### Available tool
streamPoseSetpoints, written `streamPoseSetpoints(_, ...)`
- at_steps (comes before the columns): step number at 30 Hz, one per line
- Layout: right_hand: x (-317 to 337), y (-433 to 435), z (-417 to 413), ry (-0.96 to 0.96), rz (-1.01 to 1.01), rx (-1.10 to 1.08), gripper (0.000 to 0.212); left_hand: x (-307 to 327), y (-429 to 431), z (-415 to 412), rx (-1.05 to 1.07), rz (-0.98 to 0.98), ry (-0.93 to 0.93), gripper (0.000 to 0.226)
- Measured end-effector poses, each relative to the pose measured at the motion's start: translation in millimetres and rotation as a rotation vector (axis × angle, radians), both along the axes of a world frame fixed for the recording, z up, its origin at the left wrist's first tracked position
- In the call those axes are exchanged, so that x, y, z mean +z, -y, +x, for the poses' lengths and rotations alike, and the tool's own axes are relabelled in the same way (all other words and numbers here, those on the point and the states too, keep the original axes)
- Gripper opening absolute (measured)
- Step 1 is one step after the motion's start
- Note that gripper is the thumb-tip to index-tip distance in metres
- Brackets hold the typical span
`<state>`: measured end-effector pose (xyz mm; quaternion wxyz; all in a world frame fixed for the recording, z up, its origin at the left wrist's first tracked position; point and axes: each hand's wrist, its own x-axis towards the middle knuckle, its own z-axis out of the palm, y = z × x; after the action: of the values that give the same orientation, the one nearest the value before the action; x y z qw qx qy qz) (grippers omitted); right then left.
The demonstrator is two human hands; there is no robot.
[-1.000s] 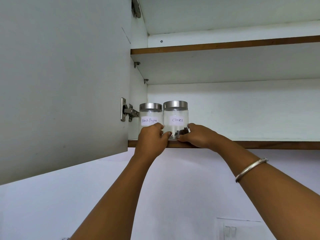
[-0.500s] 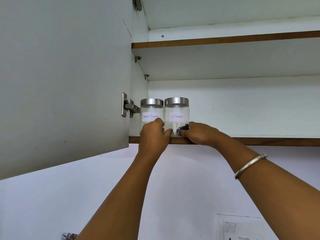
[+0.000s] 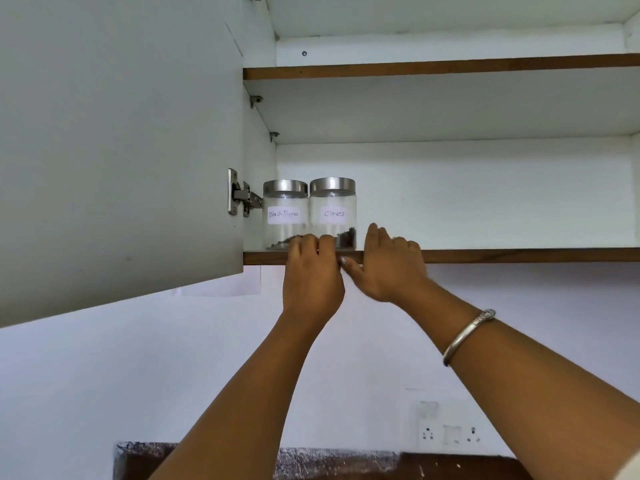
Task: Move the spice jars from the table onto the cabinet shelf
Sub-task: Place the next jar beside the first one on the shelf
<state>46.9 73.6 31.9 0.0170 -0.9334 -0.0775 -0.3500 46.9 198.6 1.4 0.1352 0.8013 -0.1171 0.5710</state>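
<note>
A home kitchen: labelled spice jars [image 3: 309, 214] in a wall cabinet [image 3: 450, 256].

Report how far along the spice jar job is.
Done: the Black Pepper jar and the Cloves jar stand upright side by side on the cabinet shelf. In hand: nothing; left hand and right hand are at the shelf's front edge. Left: cannot tell, since the table is barely in view.
</note>
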Motion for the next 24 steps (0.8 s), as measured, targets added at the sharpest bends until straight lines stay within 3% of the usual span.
streamPoseSetpoints(3, -24.8, 9.2, -18.4, 0.048, -0.086, 0.069, 0.077, -24.3, 19.0, -8.5, -0.107, 0.056, -0.080, 0.058)
streamPoseSetpoints(7, -64.4, 34.8, -47.9, -0.044, 0.035, 0.142, 0.074, -64.0, 52.3, -26.1, -0.273, 0.128, -0.262, 0.079)
streamPoseSetpoints(17, -216.7, 180.8, -162.3, -0.460, 0.164, -0.090, 0.076, -211.1, 195.7, -116.4, -0.674, 0.282, -0.652, 0.086)
streamPoseSetpoints(24, -354.1, 303.4, -252.4, -0.727, 0.080, -0.207, 0.074, -356.2, 328.3, -207.6, -0.758, 0.386, -0.909, 0.089)
